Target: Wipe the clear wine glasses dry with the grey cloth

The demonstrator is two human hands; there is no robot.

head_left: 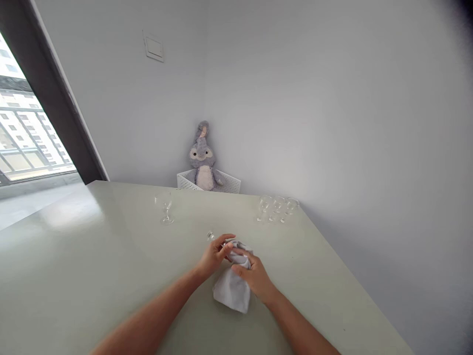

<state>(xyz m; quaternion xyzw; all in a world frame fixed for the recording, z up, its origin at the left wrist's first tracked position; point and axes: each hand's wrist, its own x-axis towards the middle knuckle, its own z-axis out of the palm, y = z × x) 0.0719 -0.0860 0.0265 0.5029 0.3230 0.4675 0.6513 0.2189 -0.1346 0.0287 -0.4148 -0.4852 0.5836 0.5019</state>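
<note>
Near the middle of the pale green table [148, 276], my left hand [215, 254] is closed around a clear glass [210, 236], whose foot points up and to the left. My right hand [254, 276] is closed on a light grey cloth [234, 291], pressing it at the glass's bowl end. The cloth covers most of the bowl and hangs down between my wrists. Its lower edge lies close to the tabletop.
One stemmed glass [167, 209] stands at the back left. Several stemmed glasses [277, 204] stand together at the back right, near the table's edge. Behind the table, a grey plush toy [204, 172] sits in a white perforated basket [232, 185] by the walls.
</note>
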